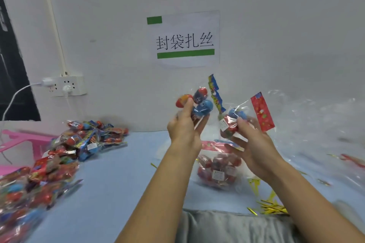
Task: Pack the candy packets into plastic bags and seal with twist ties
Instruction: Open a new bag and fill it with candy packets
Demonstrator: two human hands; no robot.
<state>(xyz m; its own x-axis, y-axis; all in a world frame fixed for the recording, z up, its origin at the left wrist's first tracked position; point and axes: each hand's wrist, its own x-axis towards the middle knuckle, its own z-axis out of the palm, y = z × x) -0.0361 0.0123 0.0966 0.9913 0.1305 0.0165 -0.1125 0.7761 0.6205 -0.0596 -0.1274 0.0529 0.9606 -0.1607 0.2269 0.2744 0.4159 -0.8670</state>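
Note:
My left hand (185,126) is raised and grips a candy packet (199,102) with red, orange and blue egg-shaped sweets and a blue-yellow header strip. To its right, my right hand (250,138) holds a second candy packet (233,122) with a red header card (261,112). Below my hands a clear plastic bag (219,165) holding several red candy packets lies on the light blue table (118,173). Gold twist ties (272,208) lie loose near the table's front right edge.
A heap of candy packets (87,140) runs along the left side toward the front left corner. A pink plastic stool (21,142) stands at far left. Clear empty bags (316,124) are piled at right. A wall socket (65,86) and a paper sign (184,39) are on the wall.

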